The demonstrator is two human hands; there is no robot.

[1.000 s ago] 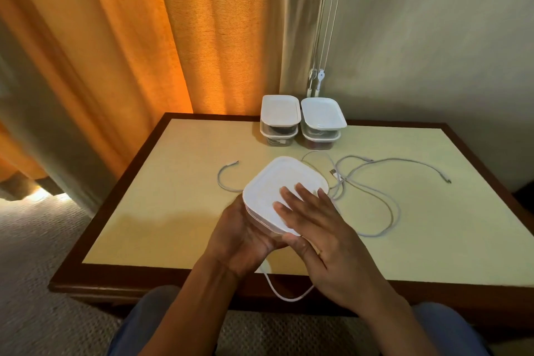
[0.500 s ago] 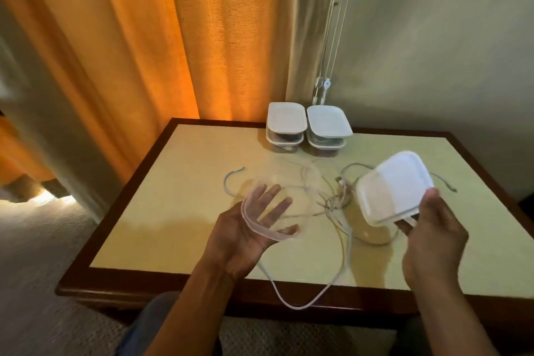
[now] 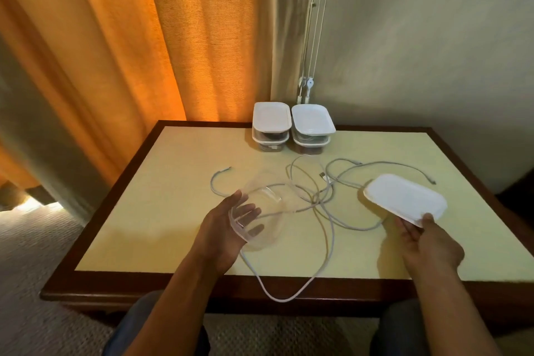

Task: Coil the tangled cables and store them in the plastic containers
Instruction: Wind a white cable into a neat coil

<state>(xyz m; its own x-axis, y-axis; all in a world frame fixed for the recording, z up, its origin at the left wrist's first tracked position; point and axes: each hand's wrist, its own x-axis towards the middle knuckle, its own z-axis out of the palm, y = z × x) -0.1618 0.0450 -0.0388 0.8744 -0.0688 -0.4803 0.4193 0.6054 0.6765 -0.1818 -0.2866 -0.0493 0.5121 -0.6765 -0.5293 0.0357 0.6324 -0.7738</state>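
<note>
Across the table (image 3: 161, 225) the tangled cables (image 3: 326, 202) lie uncoiled, the white lid (image 3: 404, 199) just right of them pinched at its near edge by the right hand (image 3: 427, 243), the clear container (image 3: 260, 211) at their left cupped in the left hand (image 3: 219, 237); with the box apparently opened, coiling next calls for freeing both hands.

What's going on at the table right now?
A person is seated at the table with one container opened. The left hand holds the clear container, which looks empty. The right hand pinches the white lid by its near edge, off to the right. The white cables lie tangled and uncoiled between them, with one loop hanging over the front edge. Four lidded containers stand in two stacks at the back.
</note>
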